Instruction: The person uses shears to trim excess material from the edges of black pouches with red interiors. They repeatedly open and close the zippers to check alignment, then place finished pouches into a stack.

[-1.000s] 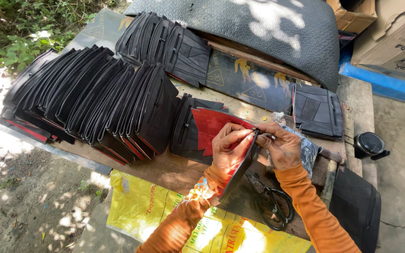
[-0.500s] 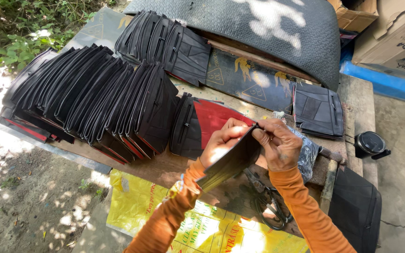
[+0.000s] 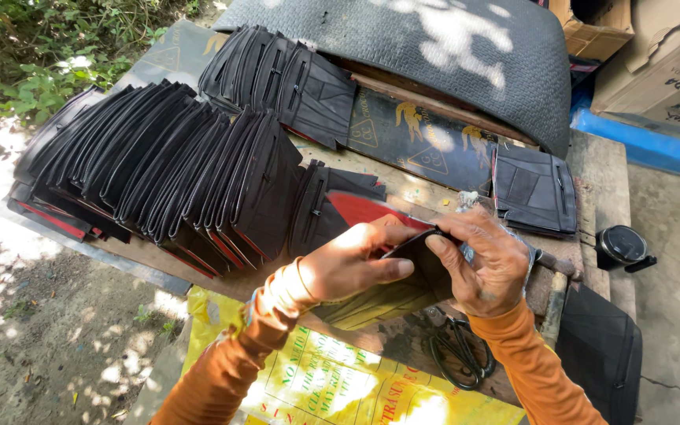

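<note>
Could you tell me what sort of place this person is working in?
Probably an outdoor craft workbench: rows of black folded pieces stand on a rough wooden table, scissors lie below both hands, and bare ground with green plants lies alongside.

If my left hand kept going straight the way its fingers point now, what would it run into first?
The left hand points rightward, and its fingers already lie on the black piece held between both hands. Straight on, it would most likely meet the right hand gripping the far side, though depth is hard to judge.

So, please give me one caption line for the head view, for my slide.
Both hands, left and right, grip a black folded piece over a bench stacked with black wallets.
</note>
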